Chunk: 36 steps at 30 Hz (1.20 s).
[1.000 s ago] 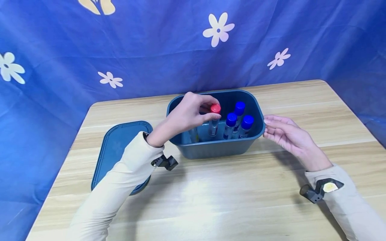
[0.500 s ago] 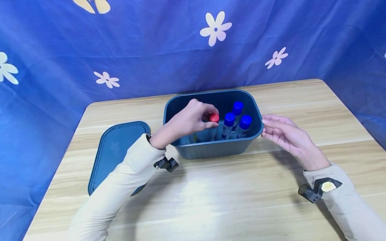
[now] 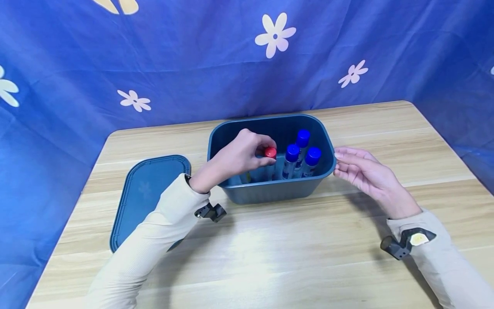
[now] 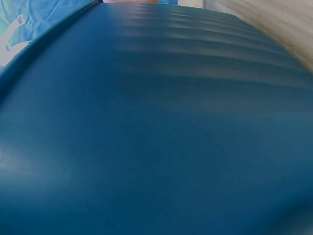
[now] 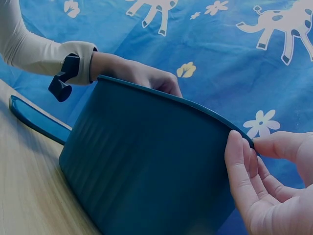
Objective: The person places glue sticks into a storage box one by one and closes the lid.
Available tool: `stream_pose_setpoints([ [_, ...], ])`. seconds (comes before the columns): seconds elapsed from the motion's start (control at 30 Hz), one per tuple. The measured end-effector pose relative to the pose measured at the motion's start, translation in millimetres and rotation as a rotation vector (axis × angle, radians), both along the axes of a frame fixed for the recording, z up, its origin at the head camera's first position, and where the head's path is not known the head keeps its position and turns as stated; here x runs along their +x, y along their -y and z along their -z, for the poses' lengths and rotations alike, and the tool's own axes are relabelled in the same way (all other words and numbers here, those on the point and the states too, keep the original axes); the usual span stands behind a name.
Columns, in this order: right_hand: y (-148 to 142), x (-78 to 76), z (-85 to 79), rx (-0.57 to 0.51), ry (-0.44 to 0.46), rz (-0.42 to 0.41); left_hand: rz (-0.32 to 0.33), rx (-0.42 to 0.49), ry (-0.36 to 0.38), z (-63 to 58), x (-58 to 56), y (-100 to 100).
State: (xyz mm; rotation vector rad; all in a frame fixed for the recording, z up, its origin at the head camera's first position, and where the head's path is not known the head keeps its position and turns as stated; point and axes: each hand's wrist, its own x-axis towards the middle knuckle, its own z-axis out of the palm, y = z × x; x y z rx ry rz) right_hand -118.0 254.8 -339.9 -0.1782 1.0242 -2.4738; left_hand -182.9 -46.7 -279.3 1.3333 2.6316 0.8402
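A dark blue plastic bin (image 3: 270,192) stands on the table. My left hand (image 3: 243,154) reaches down inside it and holds a slim clear bottle by its red cap (image 3: 270,152) between thumb and fingers. Close by on the right, several clear bottles with blue caps (image 3: 292,153) stand upright. Another clear bottle with a yellow mark (image 3: 245,177) is partly hidden under my left hand. At the bin's right end my right hand (image 3: 366,178) pinches the rim, thumb and fingers on either side in the right wrist view. The bin's outer wall (image 4: 146,122) fills the left wrist view.
A flat blue lid (image 3: 144,189) lies on the wooden table (image 3: 270,249) left of the bin, partly under my left forearm. Behind the table hangs a blue cloth (image 3: 200,64) with white flowers, close to the bin's back side.
My left hand has lowered the red-capped bottle deeper into the bin and shifted it slightly left. My right hand keeps its grip on the rim. The head view has shifted a little.
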Motion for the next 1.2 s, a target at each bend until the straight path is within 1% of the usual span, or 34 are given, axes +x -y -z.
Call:
stream_pose_setpoints([
  [0.17, -0.1, -1.0, 1.2, -0.016, -0.006, -0.008, -0.001, 0.005, -0.003, 0.5, -0.6, -0.5],
  [0.33, 0.7, -1.7, 1.3, -0.025, -0.012, -0.016, -0.011, -0.005, 0.008, -2.4, -1.2, -0.1],
  [0.5, 1.1, -1.3, -0.3, -0.005, -0.001, -0.002, -0.028, 0.03, 0.074, -9.5, -1.1, -0.2],
  [0.6, 1.2, -1.0, -1.0, 0.003, 0.009, 0.007, -0.04, 0.056, 0.086, -13.4, -1.3, 1.6],
  [0.7, 2.2, -1.5, -1.0, -0.001, 0.009, 0.006, -0.052, 0.112, 0.056, -16.3, -1.8, 7.8],
  [0.8, 2.5, -1.7, -0.7, -0.009, 0.001, 0.0, -0.079, 0.218, 0.012, -21.1, -1.0, 18.6],
  [0.87, 3.0, -1.9, -0.7, -0.014, -0.003, -0.003, -0.121, 0.292, -0.031, -26.4, 0.0, 29.3],
  [0.9, 3.1, -1.8, -0.8, -0.015, -0.005, -0.004, -0.152, 0.317, -0.06, -29.4, 0.5, 35.3],
  [1.0, 2.9, -1.3, -1.4, -0.015, -0.008, -0.001, -0.278, 0.357, -0.132, -38.2, 0.7, 54.1],
  [1.1, 2.7, -0.7, -1.9, -0.01, -0.003, 0.003, -0.394, 0.369, -0.136, -44.3, 1.6, 73.0],
  [1.2, 2.5, 0.0, -2.1, -0.007, 0.011, 0.01, -0.467, 0.369, -0.096, -46.2, 4.1, 88.9],
])
